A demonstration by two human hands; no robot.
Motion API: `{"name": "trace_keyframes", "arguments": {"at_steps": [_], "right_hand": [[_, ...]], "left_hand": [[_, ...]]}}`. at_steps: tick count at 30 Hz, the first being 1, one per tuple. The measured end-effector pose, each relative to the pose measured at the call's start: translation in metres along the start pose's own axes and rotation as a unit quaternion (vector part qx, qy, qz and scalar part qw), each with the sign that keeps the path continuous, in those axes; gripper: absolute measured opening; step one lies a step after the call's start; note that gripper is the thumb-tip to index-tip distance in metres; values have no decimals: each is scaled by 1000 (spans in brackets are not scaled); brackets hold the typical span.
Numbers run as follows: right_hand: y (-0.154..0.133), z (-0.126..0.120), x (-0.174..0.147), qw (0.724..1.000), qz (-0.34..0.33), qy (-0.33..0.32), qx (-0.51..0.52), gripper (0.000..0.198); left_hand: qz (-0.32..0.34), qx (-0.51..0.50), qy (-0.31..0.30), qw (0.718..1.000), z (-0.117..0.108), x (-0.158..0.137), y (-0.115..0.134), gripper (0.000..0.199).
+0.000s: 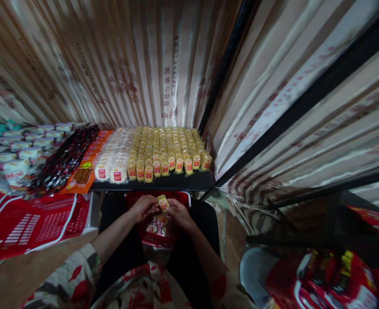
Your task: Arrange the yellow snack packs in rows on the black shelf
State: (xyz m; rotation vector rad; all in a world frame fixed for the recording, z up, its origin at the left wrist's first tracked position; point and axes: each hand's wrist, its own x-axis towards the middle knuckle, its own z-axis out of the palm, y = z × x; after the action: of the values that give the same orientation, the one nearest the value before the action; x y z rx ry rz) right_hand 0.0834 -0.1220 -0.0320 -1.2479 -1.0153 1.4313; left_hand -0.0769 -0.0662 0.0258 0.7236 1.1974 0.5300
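A small yellow wrapped snack pack (163,203) with a red and white label is held between my two hands, above my lap. My right hand (179,213) grips its right side. My left hand (144,207) pinches at its left edge, with the fingertips partly hidden. Below them, a red basket (183,197) between my knees holds several more wrapped packs (159,225). On the black table (176,183) in front stand dense rows of similar yellow packs (166,150), with white packs (112,156) to their left.
Farther left lie orange bags (83,176), dark glossy packets (69,156) and white pouches (22,150). A red basket (31,223) sits at lower left. At lower right are a grey tub (257,272) and red packages (340,279). Printed curtains (163,64) hang behind a black frame bar (305,116).
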Motion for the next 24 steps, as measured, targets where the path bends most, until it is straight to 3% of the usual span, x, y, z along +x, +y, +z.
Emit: {"name": "trace_keyframes", "arguments": {"at_steps": [4,9,18,21,24], "right_hand": [[-17,-5,-4,1000,-12,24,-14,35],[-30,-12,-8,999,-23,49,4,42],[-50,-38,-7,996,-51,69,22,49],[-52,-48,0,985,-90,141,-30,50],[-53,-56,3,927,-156,295,-168,48]], "left_hand": [[32,28,-11,999,10,-6,10,21],[122,65,17,990,25,-9,17,31],[277,219,27,935,67,15,33,22],[313,269,37,910,85,25,42,17],[355,316,38,879,106,34,58,15]]}}
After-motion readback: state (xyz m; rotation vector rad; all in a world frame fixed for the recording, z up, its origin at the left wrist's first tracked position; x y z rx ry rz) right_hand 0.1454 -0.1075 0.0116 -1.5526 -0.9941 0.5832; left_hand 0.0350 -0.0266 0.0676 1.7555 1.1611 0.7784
